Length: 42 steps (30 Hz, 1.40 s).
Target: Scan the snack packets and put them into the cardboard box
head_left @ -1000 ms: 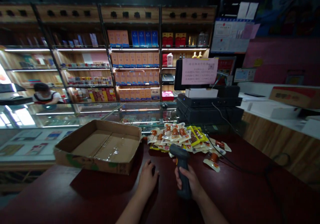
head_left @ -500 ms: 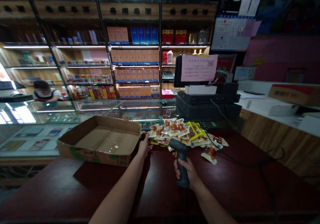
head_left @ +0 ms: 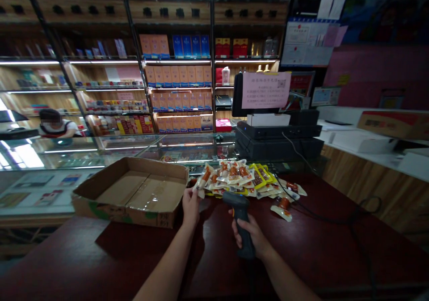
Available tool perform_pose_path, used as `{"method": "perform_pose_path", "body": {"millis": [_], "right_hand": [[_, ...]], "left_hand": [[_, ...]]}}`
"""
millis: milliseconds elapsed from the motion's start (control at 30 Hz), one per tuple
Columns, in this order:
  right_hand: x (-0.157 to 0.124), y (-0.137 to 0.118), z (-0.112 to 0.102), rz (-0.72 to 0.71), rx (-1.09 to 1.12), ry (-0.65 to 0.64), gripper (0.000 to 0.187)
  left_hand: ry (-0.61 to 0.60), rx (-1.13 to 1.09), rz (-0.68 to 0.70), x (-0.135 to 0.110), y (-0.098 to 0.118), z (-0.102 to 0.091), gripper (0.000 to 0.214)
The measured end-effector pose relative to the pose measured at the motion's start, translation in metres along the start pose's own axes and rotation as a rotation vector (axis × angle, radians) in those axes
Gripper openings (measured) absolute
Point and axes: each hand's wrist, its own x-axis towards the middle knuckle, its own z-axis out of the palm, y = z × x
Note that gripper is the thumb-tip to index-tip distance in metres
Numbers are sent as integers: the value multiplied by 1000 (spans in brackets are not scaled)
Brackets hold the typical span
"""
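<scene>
My left hand [head_left: 191, 205] pinches the lower end of a clear snack packet [head_left: 203, 177] with reddish-brown food inside, lifted at the left side of a pile. The pile of snack packets [head_left: 231, 180] lies on the dark red counter, some of them yellow. Wrapped round the grip of a dark barcode scanner [head_left: 241, 220] is my right hand [head_left: 253, 235]; the scanner's head tilts toward the packets. Left of my left hand stands an open cardboard box [head_left: 134, 216], its bottom bare apart from shiny tape.
A black cable [head_left: 321, 218] runs over the counter [head_left: 214, 265] at the right. Behind the packets stand a black cash drawer [head_left: 278, 146] and a screen with a pink notice [head_left: 266, 90]. A person [head_left: 56, 124] leans at the glass case far left.
My left hand has gripped a packet at the pile's left edge and raised it upright. The scanner has shifted slightly left and down in view.
</scene>
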Motion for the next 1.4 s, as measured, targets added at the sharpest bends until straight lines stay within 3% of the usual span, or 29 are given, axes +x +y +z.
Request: {"method": "perform_pose_path", "body": {"millis": [100, 233, 367, 500, 800, 1167, 1400], "right_hand": [[-1, -1, -1, -12, -2, -7, 44], [1, -6, 5, 11, -85, -8, 46], [12, -15, 23, 84, -284, -130, 46], [23, -17, 36, 99, -327, -205, 45], [22, -9, 18, 87, -235, -159, 41], [23, -6, 21, 52, -210, -214, 31], [21, -9, 23, 67, -202, -202, 37]], "left_hand": [[-95, -133, -123, -17, 1, -5, 42], [-128, -222, -230, -21, -5, -9, 46], [-161, -257, -209, -19, -5, -11, 42], [-196, -257, -201, -19, 0, -13, 38], [-199, -212, -210, -17, -2, -11, 41], [-142, -158, -211, -19, 0, -9, 41], [-137, -177, -217, -20, -2, -8, 40]]}}
